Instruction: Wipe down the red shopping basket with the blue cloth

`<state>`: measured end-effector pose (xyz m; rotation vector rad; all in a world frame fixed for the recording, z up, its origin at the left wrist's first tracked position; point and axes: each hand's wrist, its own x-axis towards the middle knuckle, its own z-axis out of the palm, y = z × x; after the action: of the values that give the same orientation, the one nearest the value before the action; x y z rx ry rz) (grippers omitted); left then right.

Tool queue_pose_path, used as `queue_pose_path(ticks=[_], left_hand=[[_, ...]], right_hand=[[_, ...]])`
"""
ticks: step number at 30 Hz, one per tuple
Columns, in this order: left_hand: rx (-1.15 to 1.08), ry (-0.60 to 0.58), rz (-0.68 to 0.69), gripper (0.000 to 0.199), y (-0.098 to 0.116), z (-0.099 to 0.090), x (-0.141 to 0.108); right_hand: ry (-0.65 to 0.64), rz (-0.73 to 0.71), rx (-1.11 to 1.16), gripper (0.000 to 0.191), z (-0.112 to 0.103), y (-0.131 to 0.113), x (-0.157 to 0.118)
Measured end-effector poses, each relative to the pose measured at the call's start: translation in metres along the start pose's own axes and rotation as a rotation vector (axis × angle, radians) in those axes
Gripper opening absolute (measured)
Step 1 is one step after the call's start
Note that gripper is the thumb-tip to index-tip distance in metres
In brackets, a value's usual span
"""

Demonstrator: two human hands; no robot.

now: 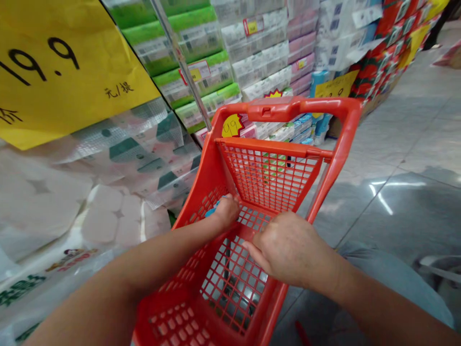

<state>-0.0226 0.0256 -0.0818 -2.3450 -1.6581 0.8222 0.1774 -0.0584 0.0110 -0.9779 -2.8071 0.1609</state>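
Observation:
A red plastic shopping cart (281, 110) with grid walls stands tilted in view before me. My left hand (227, 212) reaches inside it, closed, near the foot of the hinged grid flap (270, 173). A small bright blue cloth-like piece (213, 207) shows at that hand, mostly covered by it; its exact kind is unclear. Over the cart's right side lies my right hand (293, 250), fingers curled around the rim, with the thumb side toward the inside. The fingertips are partly hidden. Through the grid floor the ground and some frame parts are visible.
Stacked tissue packs (201, 41) line the back, beside a metal pole (185, 67). A large yellow price sign (72, 67) hangs at upper left above wrapped paper rolls (108, 216). Grey floor (406, 192) stretches to the right. A person's foot shows at the far upper right.

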Motion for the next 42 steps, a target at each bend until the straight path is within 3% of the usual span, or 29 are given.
queue_pose_path(ticks=[4,6,11,13,19,21,24,27,32,38,42], left_hand=[[0.046,0.147,-0.146,0.033,-0.043,-0.047,0.012],[0.060,0.178,-0.194,0.037,-0.053,-0.057,0.014],[0.044,0.071,-0.141,0.019,-0.029,-0.032,0.009],[0.051,0.073,-0.144,0.017,-0.029,-0.035,0.006],[0.130,0.287,-0.221,0.033,-0.078,-0.095,-0.010],[0.131,0.292,-0.173,0.030,-0.079,-0.094,-0.017],[0.089,0.185,-0.054,0.018,-0.063,-0.070,-0.025],[0.046,0.182,-0.044,0.016,-0.057,-0.058,-0.026],[-0.018,0.324,-0.216,0.032,-0.073,-0.081,-0.016],[-0.139,0.292,-0.250,0.020,-0.059,-0.074,-0.016],[-0.195,0.407,-0.422,0.031,-0.077,-0.090,-0.012]], right_hand=[[0.012,0.018,-0.002,0.042,0.002,0.000,0.000],[0.021,0.017,-0.002,0.041,0.002,0.000,0.000],[0.014,-0.002,0.025,0.042,0.000,0.000,-0.002],[0.008,0.001,0.025,0.043,0.000,0.000,-0.002],[0.038,0.012,0.034,0.044,0.003,0.000,-0.002],[0.018,0.014,0.030,0.044,0.004,0.001,-0.002],[-0.004,0.012,0.015,0.045,0.004,0.001,0.000],[0.007,0.000,0.009,0.045,0.005,0.001,0.000],[0.015,-0.002,0.003,0.045,0.009,0.001,0.000],[0.136,0.022,0.090,0.033,0.014,0.002,0.001],[0.172,0.031,0.098,0.028,0.016,0.001,0.002]])
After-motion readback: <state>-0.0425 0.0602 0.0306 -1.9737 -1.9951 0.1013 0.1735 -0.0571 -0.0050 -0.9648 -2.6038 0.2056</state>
